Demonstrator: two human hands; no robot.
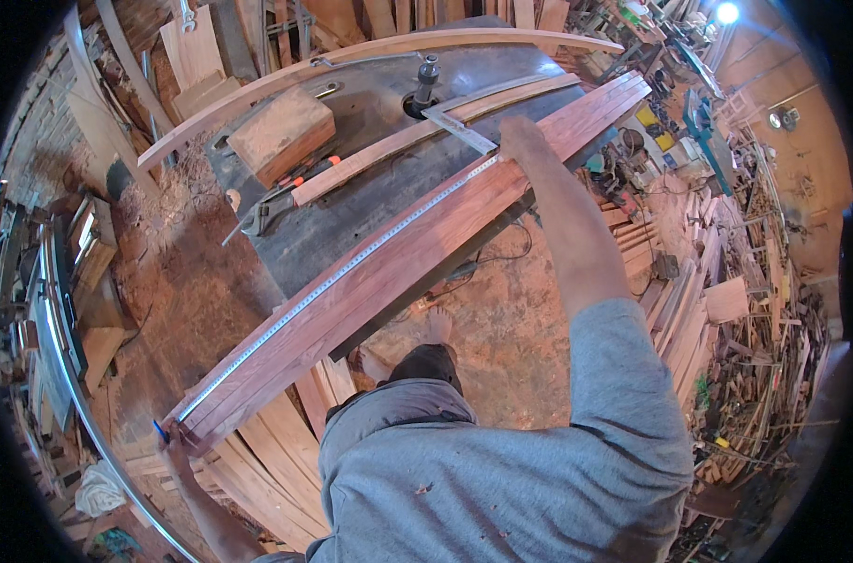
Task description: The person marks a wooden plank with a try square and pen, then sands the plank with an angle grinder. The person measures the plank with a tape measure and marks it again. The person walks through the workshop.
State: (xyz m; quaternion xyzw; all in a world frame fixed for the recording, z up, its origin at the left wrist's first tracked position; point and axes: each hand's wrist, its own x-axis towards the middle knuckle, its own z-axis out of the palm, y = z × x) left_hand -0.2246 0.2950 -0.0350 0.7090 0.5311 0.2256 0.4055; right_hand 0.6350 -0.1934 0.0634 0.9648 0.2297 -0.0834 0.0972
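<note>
A long reddish wooden board [351, 291] lies slantwise across the work table, its near-left end jutting past the table. A white measuring tape [342, 269] is stretched along its far edge. My right hand [520, 141] is closed over the tape's far end, pressed on the board; the tape's case is hidden. At the near-left end my left hand [175, 452] grips a slim blue pen [161, 432] beside the tape's other end. A metal square [461, 129] lies just left of my right hand, touching a narrow curved wood strip [389, 150].
The dark metal table [300, 239] also bears a wood block [284, 133], a clamp [269, 214], an upright metal post [426, 80] and a long curved strip [370, 47] at the back. Planks [267, 460] lean below the board. Scrap wood [717, 310] is heaped at right.
</note>
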